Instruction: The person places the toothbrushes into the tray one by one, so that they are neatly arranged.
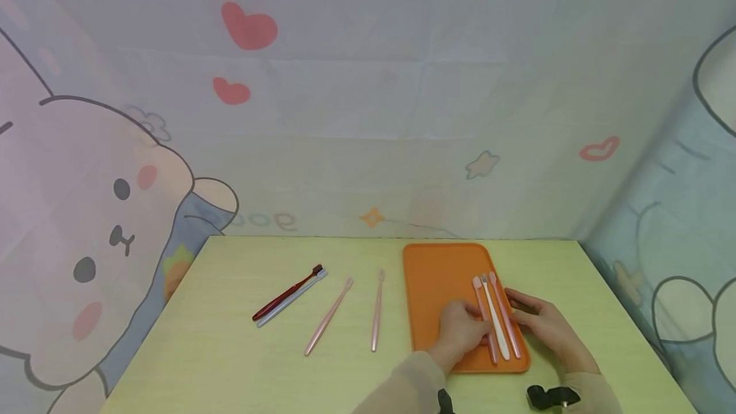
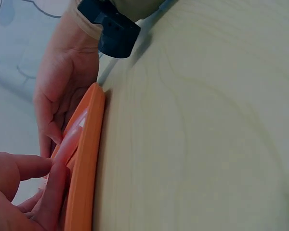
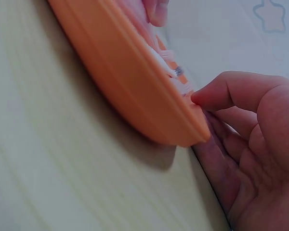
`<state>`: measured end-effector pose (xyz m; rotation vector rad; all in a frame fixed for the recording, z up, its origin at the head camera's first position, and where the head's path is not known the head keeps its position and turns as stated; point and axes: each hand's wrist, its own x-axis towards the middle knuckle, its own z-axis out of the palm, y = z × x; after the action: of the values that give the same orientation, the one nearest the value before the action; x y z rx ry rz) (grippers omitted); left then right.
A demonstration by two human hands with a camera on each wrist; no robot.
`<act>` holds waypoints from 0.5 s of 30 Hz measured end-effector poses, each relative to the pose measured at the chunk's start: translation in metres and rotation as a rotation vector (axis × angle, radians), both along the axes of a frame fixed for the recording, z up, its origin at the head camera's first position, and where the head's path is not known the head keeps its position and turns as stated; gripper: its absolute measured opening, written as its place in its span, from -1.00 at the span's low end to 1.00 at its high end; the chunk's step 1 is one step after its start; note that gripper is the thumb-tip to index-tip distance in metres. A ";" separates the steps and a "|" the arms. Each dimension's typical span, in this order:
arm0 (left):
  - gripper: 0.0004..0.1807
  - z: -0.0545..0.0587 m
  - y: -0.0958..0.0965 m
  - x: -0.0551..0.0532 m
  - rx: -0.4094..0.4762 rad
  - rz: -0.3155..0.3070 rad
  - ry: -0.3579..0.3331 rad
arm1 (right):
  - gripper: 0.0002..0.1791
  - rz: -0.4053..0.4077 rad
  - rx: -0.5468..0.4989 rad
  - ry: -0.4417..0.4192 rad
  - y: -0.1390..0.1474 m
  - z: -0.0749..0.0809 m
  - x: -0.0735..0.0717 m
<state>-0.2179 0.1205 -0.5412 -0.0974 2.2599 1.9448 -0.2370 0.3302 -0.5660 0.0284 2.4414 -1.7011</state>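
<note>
An orange tray (image 1: 437, 273) lies on the table's right half. Inside it, near the right rim, a white toothbrush (image 1: 496, 318) lies between a left pink toothbrush (image 1: 492, 345) and a right pink toothbrush (image 1: 508, 324), heads pointing away. My left hand (image 1: 460, 328) reaches over the tray and pinches the left pink toothbrush by its handle; the left wrist view shows thumb and finger at this handle (image 2: 70, 144). My right hand (image 1: 543, 324) grips the tray's right rim; in the right wrist view its thumb (image 3: 209, 96) sits on the rim, other fingers outside.
Left of the tray, two more pink toothbrushes (image 1: 377, 315) (image 1: 328, 318) lie apart. Farther left, a dark red toothbrush (image 1: 287, 292) and a pale blue-grey toothbrush (image 1: 292, 299) lie side by side. A printed cloth (image 1: 368, 94) hangs behind the table (image 1: 230, 363).
</note>
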 end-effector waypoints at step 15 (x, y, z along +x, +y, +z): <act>-0.77 -0.001 -0.003 0.000 -0.054 -0.018 0.057 | -0.27 -0.004 -0.007 -0.009 -0.002 0.004 0.003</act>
<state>-0.2180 0.1172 -0.5422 -0.0278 2.3415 1.9015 -0.2342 0.3277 -0.5624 0.0403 2.4308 -1.7072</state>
